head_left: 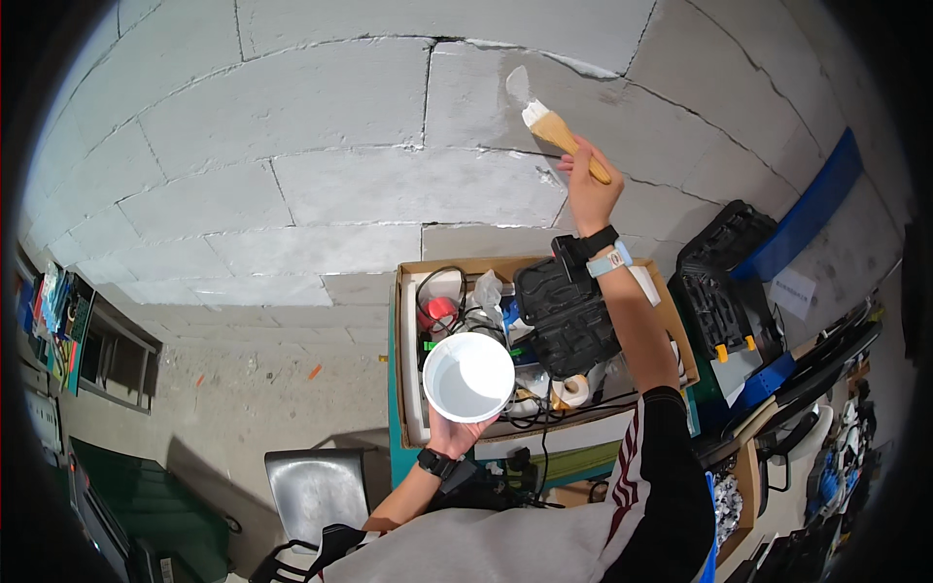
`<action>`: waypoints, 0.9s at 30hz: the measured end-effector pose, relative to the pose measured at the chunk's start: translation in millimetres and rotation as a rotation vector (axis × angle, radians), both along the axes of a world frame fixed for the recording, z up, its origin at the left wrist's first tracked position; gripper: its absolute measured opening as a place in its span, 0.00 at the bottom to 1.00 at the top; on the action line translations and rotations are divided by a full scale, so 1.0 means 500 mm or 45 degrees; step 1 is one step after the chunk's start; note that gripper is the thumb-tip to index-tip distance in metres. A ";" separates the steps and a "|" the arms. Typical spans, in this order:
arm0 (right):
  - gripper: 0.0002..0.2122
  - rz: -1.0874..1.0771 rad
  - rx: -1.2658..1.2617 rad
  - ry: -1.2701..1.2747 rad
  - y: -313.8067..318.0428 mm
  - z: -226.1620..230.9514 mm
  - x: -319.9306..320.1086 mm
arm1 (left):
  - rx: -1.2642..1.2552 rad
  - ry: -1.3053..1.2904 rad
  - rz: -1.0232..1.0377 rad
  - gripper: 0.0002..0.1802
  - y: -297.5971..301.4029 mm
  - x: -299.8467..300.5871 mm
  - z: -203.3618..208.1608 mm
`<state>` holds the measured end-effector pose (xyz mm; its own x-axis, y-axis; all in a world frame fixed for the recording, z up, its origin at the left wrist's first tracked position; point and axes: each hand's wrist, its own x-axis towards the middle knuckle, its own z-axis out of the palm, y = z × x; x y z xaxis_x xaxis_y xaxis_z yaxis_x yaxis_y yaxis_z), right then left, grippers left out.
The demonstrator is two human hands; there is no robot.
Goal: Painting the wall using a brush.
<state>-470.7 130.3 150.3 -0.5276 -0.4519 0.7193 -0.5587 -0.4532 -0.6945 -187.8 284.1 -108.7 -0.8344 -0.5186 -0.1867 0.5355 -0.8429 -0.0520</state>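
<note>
My right hand is closed round the wooden handle of a paintbrush, raised against the block wall. White paint coats the bristles, and their tip meets a fresh wet-looking patch on a grey block. Low in front of me, my left hand holds a white round tub from beneath, its fingers mostly hidden by it. White liquid or a pale inner wall shows inside the tub; I cannot tell how full it is. Blocks to the left look whiter than those at the right.
Behind the tub, a cardboard box on a green table holds cables, an open black tool case and tape. A metal stool stands at the lower left. Another black case and a blue panel are at the right.
</note>
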 end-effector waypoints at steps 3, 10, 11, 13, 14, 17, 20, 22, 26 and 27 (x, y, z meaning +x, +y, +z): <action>0.14 0.056 -0.172 0.064 0.001 0.018 0.017 | -0.048 -0.029 0.025 0.43 0.001 0.001 -0.003; 0.12 0.122 -0.248 0.156 -0.058 0.040 0.060 | 0.013 -0.003 0.024 0.42 0.005 0.003 -0.007; 0.12 0.122 -0.251 0.156 -0.064 0.029 0.053 | 0.017 0.010 0.014 0.41 0.003 0.003 -0.006; 0.14 0.075 -0.151 0.126 -0.066 0.009 0.035 | 0.019 0.002 0.016 0.41 0.004 0.001 0.000; 0.14 0.076 -0.151 0.126 -0.063 0.002 0.027 | 0.022 -0.006 0.017 0.41 0.004 0.001 0.003; 0.13 0.045 -0.115 0.108 -0.044 -0.021 0.003 | 0.034 0.010 0.027 0.40 0.004 0.002 0.006; 0.14 0.041 -0.073 -0.012 -0.019 -0.033 -0.003 | 0.045 0.027 0.019 0.40 0.001 0.004 0.000; 0.14 0.063 -0.091 -0.037 0.000 -0.029 -0.004 | 0.028 0.020 0.023 0.40 0.004 0.003 -0.001; 0.14 0.124 -0.182 -0.058 -0.018 0.008 0.023 | 0.025 0.007 0.028 0.41 0.003 0.006 -0.005; 0.13 0.134 -0.206 -0.056 -0.028 0.019 0.030 | 0.027 0.005 0.028 0.41 0.004 0.005 -0.010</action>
